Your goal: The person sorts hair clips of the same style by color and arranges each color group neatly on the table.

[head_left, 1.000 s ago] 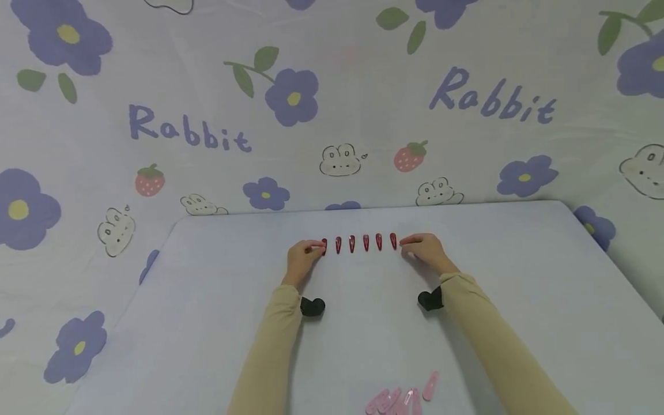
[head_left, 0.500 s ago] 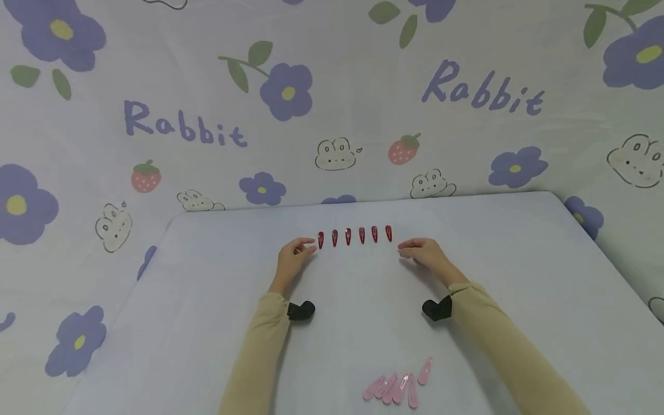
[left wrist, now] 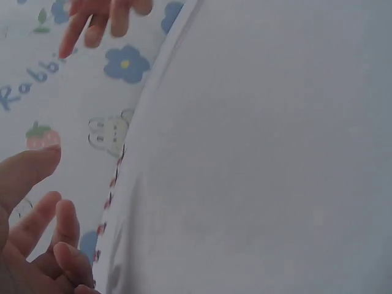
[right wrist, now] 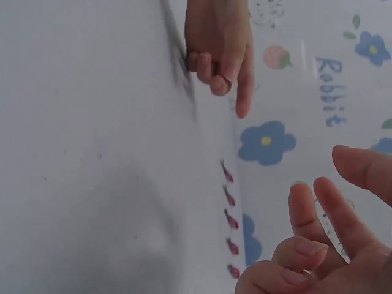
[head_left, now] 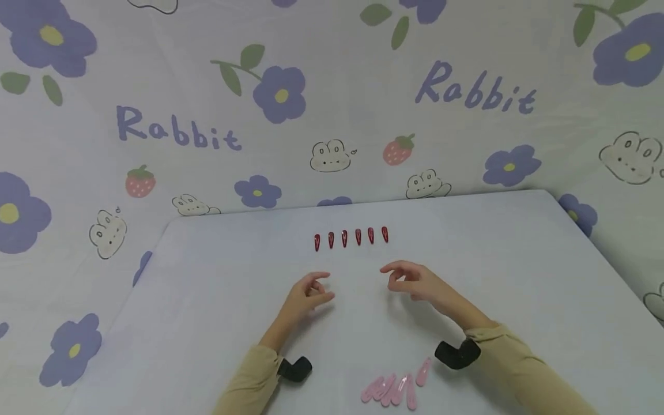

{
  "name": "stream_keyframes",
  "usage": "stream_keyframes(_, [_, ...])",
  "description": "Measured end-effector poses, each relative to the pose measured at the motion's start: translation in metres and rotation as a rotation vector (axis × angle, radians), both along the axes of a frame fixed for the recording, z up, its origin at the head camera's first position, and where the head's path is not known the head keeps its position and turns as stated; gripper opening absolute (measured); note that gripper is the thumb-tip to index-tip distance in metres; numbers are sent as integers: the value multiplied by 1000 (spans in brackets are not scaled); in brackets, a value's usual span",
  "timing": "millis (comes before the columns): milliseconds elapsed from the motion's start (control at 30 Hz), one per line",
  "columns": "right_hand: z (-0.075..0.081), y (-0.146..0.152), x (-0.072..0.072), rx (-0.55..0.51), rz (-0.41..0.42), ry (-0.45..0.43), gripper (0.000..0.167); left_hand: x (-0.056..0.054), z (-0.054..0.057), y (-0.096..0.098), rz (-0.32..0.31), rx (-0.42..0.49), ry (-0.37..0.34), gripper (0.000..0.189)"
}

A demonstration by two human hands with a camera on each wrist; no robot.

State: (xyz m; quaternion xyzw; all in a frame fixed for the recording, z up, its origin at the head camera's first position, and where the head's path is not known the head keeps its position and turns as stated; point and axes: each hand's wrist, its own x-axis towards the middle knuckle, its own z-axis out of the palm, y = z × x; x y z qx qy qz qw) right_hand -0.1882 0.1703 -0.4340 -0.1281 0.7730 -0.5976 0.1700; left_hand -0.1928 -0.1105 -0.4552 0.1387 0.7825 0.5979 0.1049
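Several red snap hair clips (head_left: 358, 237) lie in an evenly spaced row across the far part of the table, narrow ends toward me. My left hand (head_left: 309, 295) hovers on the near side of the row's left end, its fingers loosely bent and holding nothing. Opposite it, my right hand (head_left: 415, 281) hangs over the table with the index finger reaching inward and nothing in its grasp. In the right wrist view, the red hair clips (right wrist: 230, 219) show beyond the right hand's fingers (right wrist: 334, 208). Nearer to me lies a loose group of pink snap hair clips (head_left: 396, 389).
A white cloth covers the table (head_left: 233, 253), whose far edge meets a hanging sheet (head_left: 332, 104) printed with flowers, rabbits and strawberries. Each wrist carries a black camera mount (head_left: 295, 369) below the sleeve cuff.
Both hands have drawn back toward me from the ends of the red row; the left fingers came off the leftmost red hair clip. The view has shifted slightly.
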Motion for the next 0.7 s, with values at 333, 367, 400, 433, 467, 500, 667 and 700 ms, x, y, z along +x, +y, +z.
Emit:
stream_keyframes(333, [-12, -12, 69, 34, 174, 357, 11, 62, -6, 17, -237, -257, 92, 34])
stream_keyframes(367, [-15, -13, 75, 36, 199, 391, 10, 67, -5, 20, -261, -284, 131, 32])
stream_keyframes(400, [-19, -13, 79, 46, 219, 422, 10, 71, -4, 23, -284, -307, 167, 31])
stream_keyframes(433, [-22, -14, 83, 55, 239, 455, 10, 75, -4, 26, -305, -331, 210, 30])
stream_keyframes(467, [-24, -14, 86, 64, 252, 486, 10, 78, -3, 29, -317, -350, 248, 31])
stream_keyframes(500, [-26, -15, 89, 72, 262, 509, 11, 81, -4, 31, -321, -360, 280, 31])
stream_keyframes(667, [-34, -17, 98, 131, 274, 556, 11, 90, -9, 37, -304, -320, 279, 29])
stream_keyframes(700, [-35, -17, 98, 145, 277, 567, 12, 90, -11, 37, -307, -301, 265, 28])
